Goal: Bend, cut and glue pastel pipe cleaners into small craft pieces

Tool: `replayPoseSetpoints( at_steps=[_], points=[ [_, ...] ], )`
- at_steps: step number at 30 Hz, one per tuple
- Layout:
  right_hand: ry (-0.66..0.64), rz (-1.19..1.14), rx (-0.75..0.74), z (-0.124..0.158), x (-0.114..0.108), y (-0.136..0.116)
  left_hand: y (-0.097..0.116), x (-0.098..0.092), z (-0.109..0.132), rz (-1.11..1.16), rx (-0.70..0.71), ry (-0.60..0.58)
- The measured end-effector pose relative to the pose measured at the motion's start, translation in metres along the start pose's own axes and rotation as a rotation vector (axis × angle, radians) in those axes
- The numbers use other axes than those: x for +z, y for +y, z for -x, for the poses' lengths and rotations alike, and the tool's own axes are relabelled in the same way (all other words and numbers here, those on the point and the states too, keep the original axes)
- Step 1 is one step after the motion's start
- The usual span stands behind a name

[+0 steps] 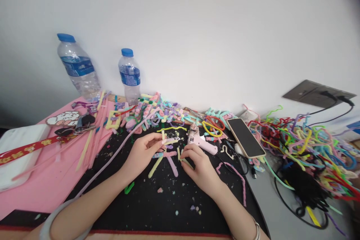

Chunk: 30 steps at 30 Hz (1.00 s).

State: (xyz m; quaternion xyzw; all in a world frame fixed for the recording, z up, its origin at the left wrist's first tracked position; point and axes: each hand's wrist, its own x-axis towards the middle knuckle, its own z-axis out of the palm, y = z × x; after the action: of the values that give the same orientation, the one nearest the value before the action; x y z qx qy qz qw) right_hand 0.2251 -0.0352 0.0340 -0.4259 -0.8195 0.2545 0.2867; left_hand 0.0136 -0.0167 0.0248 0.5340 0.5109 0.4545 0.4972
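My left hand [144, 150] is closed in a pinch, and a short pale yellow pipe cleaner piece [163, 134] sticks up from its fingertips. Across from it, my right hand [199, 161] has its thumb and fingers curled together on another pale yellow pipe cleaner piece [179, 153]. Between the hands, on the black mat [135, 206], lie a pink and blue pipe cleaner strip [168, 154], a yellow piece [155, 167] and a lilac piece [172, 167]. A pink hot glue gun [205, 144] rests just beyond my right hand.
A heap of coloured pipe cleaners [149, 110] lies along the wall, with two water bottles [129, 77] behind it. To the right are a phone [246, 137], a large pipe cleaner tangle [317, 142] and black cable [305, 187]. Pink sheets [45, 198] and keys [84, 129] occupy the left.
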Motion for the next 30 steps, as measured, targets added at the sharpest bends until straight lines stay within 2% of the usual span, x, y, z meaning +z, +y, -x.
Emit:
replayPoseSetpoints(
  at_steps=[7,11,18,25,30],
  points=[
    [0.299,-0.317,0.209,0.003,0.004,-0.002,-0.001,0.002,0.002,0.025,-0.013,-0.048],
    [0.41,-0.503,0.284,0.004,0.006,-0.004,-0.006,0.005,0.004,0.025,-0.004,-0.094],
    [0.407,-0.719,0.352,0.003,0.008,-0.001,-0.007,0.009,0.007,-0.135,0.066,-0.087],
    [0.342,-0.63,0.364,0.001,0.014,-0.007,-0.008,0.012,0.008,-0.142,0.08,-0.157],
    [0.287,-0.498,0.319,0.002,0.019,-0.005,-0.008,0.013,0.008,-0.192,0.156,-0.172]
  ],
)
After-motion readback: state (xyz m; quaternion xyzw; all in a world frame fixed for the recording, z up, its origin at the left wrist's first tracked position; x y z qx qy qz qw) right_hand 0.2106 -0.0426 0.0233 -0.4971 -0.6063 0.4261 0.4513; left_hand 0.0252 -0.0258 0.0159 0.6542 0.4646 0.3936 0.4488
